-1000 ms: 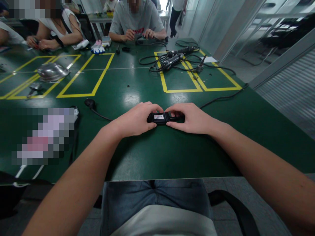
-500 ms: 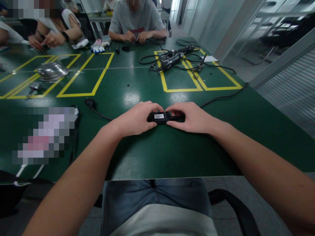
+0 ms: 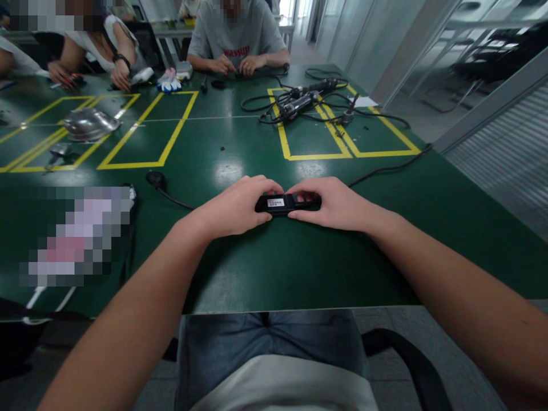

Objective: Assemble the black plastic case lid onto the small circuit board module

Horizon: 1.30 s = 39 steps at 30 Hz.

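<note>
Between my hands, low over the green table, is a black in-line cable box (image 3: 280,210) with a white printed label on its upper face. My left hand (image 3: 240,206) is closed round its left end, thumb at the front edge and fingers behind. My right hand (image 3: 338,204) pinches the right end, where a narrower black piece runs in under the fingers. Past my left wrist a black cable leads to a round plug (image 3: 156,179) lying on the table. Beyond my right hand, another black cable (image 3: 385,169) runs toward the table's right edge. My fingers hide both ends of the box.
Yellow tape frames mark the green table (image 3: 299,268). Dark tools with tangled cables (image 3: 299,103) lie at the back right. A shiny metal part (image 3: 91,124) and a smaller one (image 3: 60,150) are on the left. A blurred-out item (image 3: 77,237) lies nearer. Co-workers sit across the table.
My hands and the cable box hold practically the same place. Across the table at the left, a co-worker's hands have moved apart, one lowering to the tabletop.
</note>
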{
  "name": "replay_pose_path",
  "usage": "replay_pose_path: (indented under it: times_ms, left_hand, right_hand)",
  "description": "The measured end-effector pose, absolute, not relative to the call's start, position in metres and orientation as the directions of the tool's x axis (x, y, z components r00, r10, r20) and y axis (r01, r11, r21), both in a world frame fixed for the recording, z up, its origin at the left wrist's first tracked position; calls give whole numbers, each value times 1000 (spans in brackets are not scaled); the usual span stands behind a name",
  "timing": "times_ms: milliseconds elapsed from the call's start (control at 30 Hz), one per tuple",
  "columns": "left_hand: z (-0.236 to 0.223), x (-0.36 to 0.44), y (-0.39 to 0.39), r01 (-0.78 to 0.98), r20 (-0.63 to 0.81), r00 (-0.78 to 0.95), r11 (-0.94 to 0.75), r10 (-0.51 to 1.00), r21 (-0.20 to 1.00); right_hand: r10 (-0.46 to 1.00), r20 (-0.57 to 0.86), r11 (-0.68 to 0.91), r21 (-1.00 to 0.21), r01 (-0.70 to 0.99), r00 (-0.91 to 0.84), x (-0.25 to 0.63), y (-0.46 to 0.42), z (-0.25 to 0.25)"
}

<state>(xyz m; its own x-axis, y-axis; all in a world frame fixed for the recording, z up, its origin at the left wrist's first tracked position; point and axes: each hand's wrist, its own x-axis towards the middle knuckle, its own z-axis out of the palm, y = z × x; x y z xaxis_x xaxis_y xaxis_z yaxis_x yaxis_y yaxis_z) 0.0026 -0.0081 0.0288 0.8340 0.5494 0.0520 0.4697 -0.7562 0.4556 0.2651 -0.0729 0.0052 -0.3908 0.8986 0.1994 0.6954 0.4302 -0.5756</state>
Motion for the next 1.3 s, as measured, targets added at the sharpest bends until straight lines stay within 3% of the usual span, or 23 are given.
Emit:
replay_pose_path:
  times_ms: [1300]
  left_hand:
    - [28, 2, -8, 486, 33, 829, -748, 558, 452]
  right_hand:
    - [898, 212, 434, -581, 688, -387, 265, -73, 3]
